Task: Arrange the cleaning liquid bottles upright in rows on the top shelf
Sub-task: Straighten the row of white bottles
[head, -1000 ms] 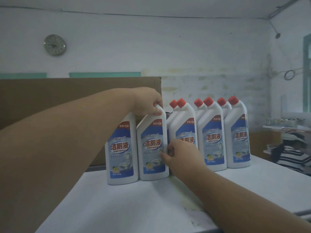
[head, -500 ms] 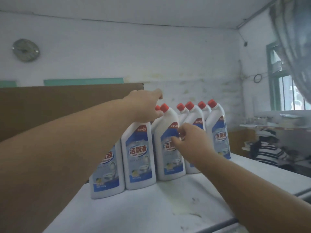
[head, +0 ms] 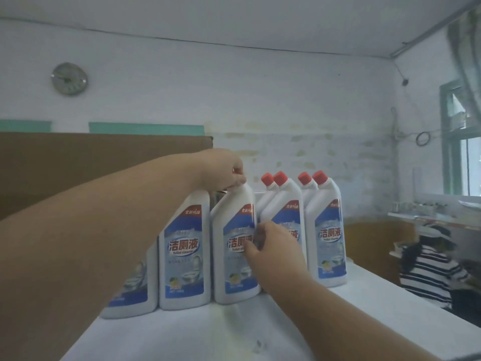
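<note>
Several white cleaning liquid bottles with red caps and blue labels stand upright in rows on the white top shelf (head: pixel 364 319). My left hand (head: pixel 223 170) grips the capped neck of the middle front bottle (head: pixel 235 256), hiding its cap. My right hand (head: pixel 270 243) rests against that bottle's right side, fingers touching the label. Left of it stand another front bottle (head: pixel 185 251) and one partly hidden by my left forearm (head: pixel 132 293). To the right are a bottle behind my right hand (head: pixel 282 204) and the rightmost front bottle (head: pixel 328 238), with more behind them.
A large brown cardboard sheet (head: pixel 78 165) stands behind the shelf on the left. A person in a striped shirt (head: pixel 426 272) sits low at the right, beyond the shelf's edge. A window (head: pixel 466 142) is at far right, a clock (head: pixel 69 78) on the wall.
My left hand has come down onto the middle bottle's neck and grips it. My right hand moved left and down onto that bottle's side. The camera view swung back to the left.
</note>
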### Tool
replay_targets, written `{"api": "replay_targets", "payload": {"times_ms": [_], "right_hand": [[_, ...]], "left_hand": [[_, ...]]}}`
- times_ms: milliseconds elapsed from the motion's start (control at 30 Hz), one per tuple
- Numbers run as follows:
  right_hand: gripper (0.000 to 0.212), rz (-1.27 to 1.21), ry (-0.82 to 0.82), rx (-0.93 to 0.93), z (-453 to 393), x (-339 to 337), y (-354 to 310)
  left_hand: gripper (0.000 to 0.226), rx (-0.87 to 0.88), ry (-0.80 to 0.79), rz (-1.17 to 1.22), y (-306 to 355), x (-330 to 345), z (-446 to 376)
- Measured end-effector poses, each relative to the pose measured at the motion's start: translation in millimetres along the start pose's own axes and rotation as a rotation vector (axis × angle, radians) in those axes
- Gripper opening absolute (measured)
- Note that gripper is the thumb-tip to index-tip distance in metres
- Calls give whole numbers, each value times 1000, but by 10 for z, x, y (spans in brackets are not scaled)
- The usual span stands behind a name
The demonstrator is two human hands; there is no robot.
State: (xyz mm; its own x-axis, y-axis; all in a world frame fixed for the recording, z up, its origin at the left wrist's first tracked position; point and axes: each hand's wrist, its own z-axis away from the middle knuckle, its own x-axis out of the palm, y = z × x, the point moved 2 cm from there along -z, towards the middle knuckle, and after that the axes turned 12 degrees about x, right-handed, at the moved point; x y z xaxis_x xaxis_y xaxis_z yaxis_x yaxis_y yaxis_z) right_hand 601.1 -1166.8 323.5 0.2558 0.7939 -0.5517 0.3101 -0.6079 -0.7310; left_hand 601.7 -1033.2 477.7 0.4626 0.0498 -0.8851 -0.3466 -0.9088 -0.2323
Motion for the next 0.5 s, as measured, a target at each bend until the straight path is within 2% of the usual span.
{"api": "replay_targets", "payload": {"times_ms": [233, 367, 500], "right_hand": [[40, 52, -63, 113, 32, 60, 8], [40, 72, -59, 130, 65, 59, -5], [36, 72, -50, 136, 106, 45, -14]], "left_hand": [[23, 42, -6, 108, -111, 23, -46], [14, 73, -24, 125, -169, -2, -27], [14, 93, -10, 134, -162, -4, -4]]}}
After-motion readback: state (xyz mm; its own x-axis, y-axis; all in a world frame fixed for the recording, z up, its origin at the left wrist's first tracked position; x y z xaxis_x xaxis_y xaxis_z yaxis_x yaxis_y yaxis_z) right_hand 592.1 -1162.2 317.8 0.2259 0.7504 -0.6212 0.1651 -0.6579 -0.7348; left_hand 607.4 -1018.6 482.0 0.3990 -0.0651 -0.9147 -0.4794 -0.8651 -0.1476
